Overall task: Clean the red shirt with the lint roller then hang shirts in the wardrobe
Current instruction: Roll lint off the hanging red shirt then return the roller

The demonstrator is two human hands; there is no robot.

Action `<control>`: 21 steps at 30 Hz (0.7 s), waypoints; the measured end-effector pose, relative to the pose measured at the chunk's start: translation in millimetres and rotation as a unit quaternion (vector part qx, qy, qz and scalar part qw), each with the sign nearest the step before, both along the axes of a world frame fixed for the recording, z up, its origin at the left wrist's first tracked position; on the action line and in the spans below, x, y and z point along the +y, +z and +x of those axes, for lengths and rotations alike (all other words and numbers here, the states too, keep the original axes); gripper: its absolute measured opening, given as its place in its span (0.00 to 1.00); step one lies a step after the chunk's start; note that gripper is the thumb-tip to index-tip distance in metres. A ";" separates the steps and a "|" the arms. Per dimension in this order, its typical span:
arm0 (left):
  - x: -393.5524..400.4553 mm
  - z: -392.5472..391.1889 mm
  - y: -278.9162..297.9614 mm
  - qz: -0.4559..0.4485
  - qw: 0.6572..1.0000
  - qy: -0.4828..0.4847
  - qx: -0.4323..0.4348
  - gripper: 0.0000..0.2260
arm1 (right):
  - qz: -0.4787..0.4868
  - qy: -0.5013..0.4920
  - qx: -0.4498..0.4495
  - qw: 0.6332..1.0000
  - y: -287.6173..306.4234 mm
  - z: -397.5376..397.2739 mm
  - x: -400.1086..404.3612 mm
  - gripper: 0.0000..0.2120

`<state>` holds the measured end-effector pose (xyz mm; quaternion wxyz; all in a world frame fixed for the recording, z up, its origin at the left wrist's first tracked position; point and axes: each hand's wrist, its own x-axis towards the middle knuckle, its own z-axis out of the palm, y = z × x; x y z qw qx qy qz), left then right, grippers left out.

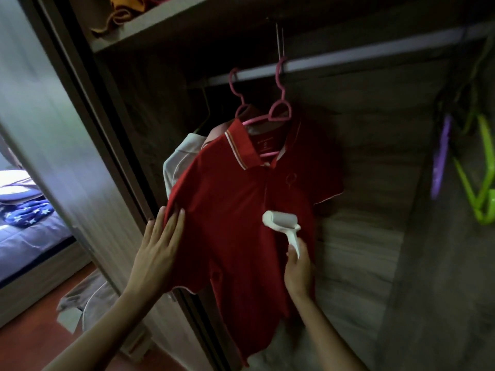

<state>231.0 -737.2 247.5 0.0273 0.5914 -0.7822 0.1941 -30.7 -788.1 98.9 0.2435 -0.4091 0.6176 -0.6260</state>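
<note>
A red polo shirt (230, 210) hangs on a pink hanger (278, 113) from the wardrobe rail (348, 58). My left hand (158, 250) lies flat with spread fingers on the shirt's left sleeve, holding the cloth taut. My right hand (297, 269) grips the handle of a white lint roller (281, 223), whose roll presses on the front of the shirt near the placket. Behind the red shirt hangs a white shirt (179, 159) on a second pink hanger (237, 89), mostly hidden.
Green hangers (482, 194) and a purple hanger (440, 159) hang at the right end of the rail. A shelf (160, 28) above holds folded yellow cloth. The sliding door frame (88, 124) stands at the left, with a bed (29, 231) beyond it. A grey garment (88, 298) lies on the floor.
</note>
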 end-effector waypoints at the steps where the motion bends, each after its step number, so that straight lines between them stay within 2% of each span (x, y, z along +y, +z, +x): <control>1: -1.5 0.5 0.9 0.004 1.000 0.002 0.002 0.74 | -0.015 -0.013 -0.015 1.000 10.0 -4.5 -4.2 0.17; 7: -8.3 2.0 0.4 0.021 1.000 0.009 0.014 0.75 | -0.110 -0.068 -0.107 0.986 95.0 -37.6 -51.8 0.18; 10: -8.2 -2.0 -0.5 0.017 1.000 0.005 0.016 0.75 | -0.120 -0.071 -0.111 0.984 113.9 -45.3 -72.9 0.19; 13: -7.2 -3.2 -3.1 0.018 1.000 0.005 0.018 0.74 | -0.076 -0.057 -0.081 0.992 93.7 -39.7 -76.9 0.18; 18: -10.7 -1.2 -4.1 0.030 0.999 0.011 0.034 0.74 | 0.041 -0.022 -0.031 0.998 4.3 -27.4 -67.9 0.13; 21: -11.8 -1.2 -4.3 0.024 0.999 0.012 0.026 0.74 | 0.070 -0.019 -0.055 0.996 -21.2 -24.3 -54.3 0.12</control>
